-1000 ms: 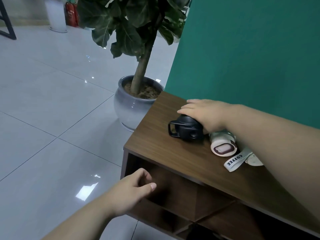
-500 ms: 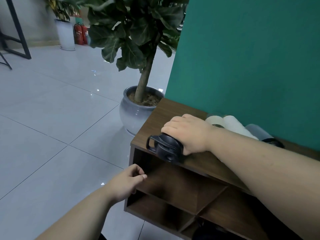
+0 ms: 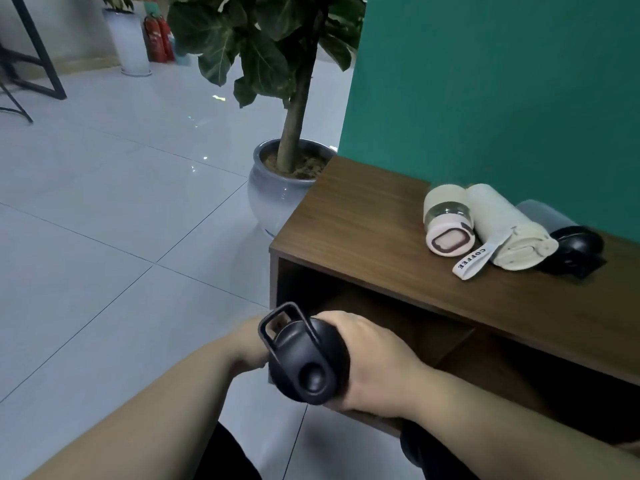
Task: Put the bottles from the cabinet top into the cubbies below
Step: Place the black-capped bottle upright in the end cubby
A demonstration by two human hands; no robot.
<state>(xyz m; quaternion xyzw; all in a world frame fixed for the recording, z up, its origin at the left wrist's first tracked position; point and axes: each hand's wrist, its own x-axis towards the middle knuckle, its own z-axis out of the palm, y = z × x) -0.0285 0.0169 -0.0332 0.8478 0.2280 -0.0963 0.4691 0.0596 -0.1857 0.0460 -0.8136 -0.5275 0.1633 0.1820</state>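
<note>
Right hand (image 3: pixel 377 362): clamped around the body of the black round-capped bottle with loop handle (image 3: pixel 304 358), cap end toward the camera.
Left hand (image 3: pixel 254 344): mostly hidden behind the bottle cap; grip cannot be told.
Bottle position: below the front edge of the brown wooden worktop (image 3: pixel 363 223), level with the open leftmost cubby (image 3: pixel 381 317) just beyond the hands.
Open room: bare worktop up and left of the right hand; grey tiled floor (image 3: pixel 104 237) clear to the left.
Remaining: cream bottle with pink cap (image 3: pixel 448 223), cream bottle with strap (image 3: pixel 505 226) and grey bottle with black cap (image 3: pixel 568 237) lie side by side, touching, up and right of the hands.
</note>
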